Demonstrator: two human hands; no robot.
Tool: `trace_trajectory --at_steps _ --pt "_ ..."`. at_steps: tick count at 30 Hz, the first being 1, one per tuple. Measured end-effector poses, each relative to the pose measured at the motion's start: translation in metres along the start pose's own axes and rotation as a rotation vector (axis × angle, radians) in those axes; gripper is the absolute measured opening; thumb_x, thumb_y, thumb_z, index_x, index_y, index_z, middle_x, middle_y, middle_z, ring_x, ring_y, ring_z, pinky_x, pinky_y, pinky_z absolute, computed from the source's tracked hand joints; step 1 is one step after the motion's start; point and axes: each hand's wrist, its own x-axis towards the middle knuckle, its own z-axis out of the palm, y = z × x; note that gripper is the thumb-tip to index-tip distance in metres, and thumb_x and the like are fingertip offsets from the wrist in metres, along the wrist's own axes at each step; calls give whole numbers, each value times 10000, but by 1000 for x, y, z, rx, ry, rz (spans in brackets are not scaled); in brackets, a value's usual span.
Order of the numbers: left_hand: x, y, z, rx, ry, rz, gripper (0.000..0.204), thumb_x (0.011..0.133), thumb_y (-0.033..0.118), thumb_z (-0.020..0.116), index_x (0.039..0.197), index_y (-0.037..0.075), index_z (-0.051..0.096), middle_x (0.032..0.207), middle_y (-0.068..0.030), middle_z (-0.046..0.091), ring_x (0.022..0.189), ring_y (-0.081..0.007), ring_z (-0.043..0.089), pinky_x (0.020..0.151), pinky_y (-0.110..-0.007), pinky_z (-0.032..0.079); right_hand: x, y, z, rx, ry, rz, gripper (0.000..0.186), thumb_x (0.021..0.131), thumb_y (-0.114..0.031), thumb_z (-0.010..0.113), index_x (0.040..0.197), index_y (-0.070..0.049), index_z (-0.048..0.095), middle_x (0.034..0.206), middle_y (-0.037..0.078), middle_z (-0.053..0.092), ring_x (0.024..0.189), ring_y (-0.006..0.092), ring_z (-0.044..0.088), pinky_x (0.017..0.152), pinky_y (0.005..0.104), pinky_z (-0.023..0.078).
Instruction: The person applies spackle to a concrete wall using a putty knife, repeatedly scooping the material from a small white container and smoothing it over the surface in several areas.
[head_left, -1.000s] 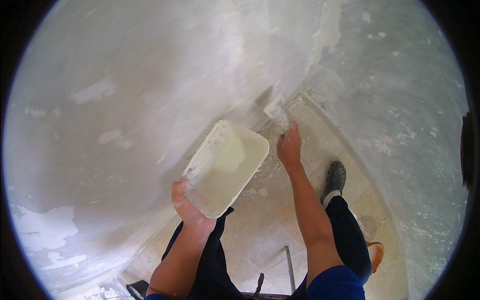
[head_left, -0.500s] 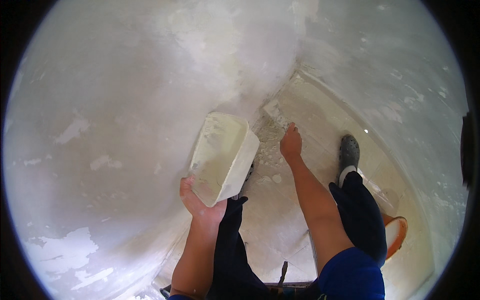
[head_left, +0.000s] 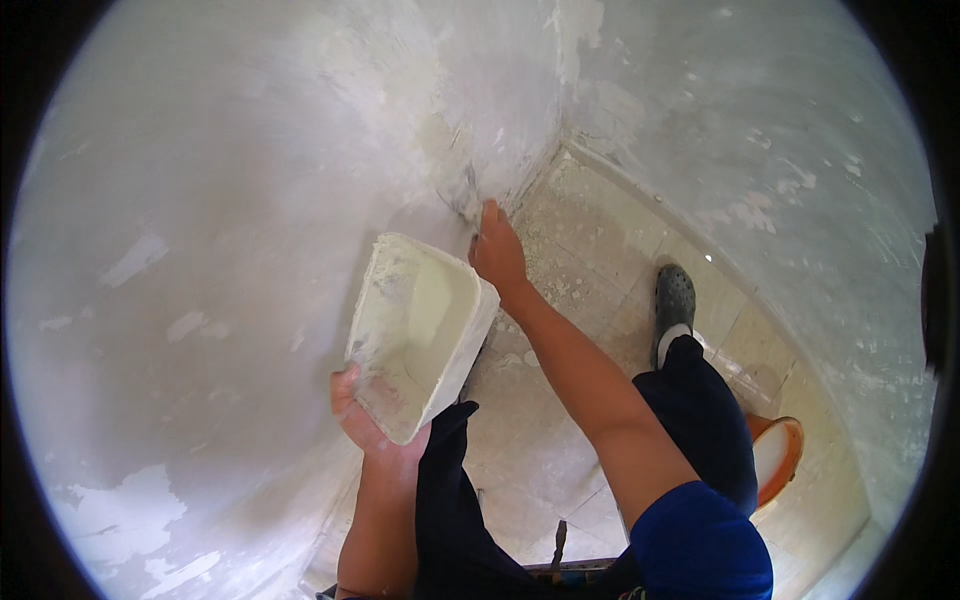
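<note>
The left hand (head_left: 368,425) cups the near end of a white plaster tray (head_left: 420,335) from below, its grip wrapped round the rim; the tray tilts up just beside the grey wall (head_left: 220,200); the right hand (head_left: 497,255) reaches low into the corner, its grip closed on a scraper (head_left: 468,200) whose blade touches the wall; a dark shoe (head_left: 674,298) stands on the tiled floor (head_left: 590,250).

matt grey plastered wall (head_left: 250,200) with rough white filler patches, white plastic tray (head_left: 420,330) smeared with chalky paste, dusty matt floor tiles (head_left: 590,250), dark rubbery clog (head_left: 675,297), dark cloth trousers (head_left: 700,420), glossy orange plastic bucket (head_left: 785,455)
</note>
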Motion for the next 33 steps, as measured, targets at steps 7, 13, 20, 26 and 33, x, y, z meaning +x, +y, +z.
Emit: trace_trajectory --at_steps 7,13,20,26,33 --pt "-1 5 -3 59 -76 2 678 858 390 573 1427 27 510 1333 -159 602 1214 -333 608 1028 -483 502 -85 108 -14 -342 -350 314 585 901 -26 591 1451 49 404 1200 300 595 1040 482 637 892 524 545" --pt "2 -8 10 48 -7 34 670 857 390 571 1417 26 520 1341 -150 606 1226 -328 606 1041 -475 496 -26 77 -54 -177 221 -102 502 842 35 592 1328 52 467 1100 285 607 1007 482 634 845 526 538" --pt "4 -2 1 62 -48 44 651 868 385 558 1411 27 532 1351 -154 614 1243 -332 604 1054 -485 492 35 -80 -100 -36 16 -3 414 846 56 587 1225 8 426 1058 300 608 939 511 632 805 566 525" --pt "8 -2 -2 44 3 71 660 859 397 569 1405 28 539 1333 -151 622 1229 -345 611 1045 -509 493 4 -20 -64 -210 -61 108 491 875 17 598 1339 2 438 1068 297 613 932 480 653 798 542 542" --pt "5 -4 -1 17 -43 13 651 847 408 568 1393 55 549 1318 -138 627 1216 -343 615 1023 -524 504 -35 76 -75 -568 -293 189 586 909 -56 621 1469 -21 453 1146 249 636 982 410 681 851 483 568"
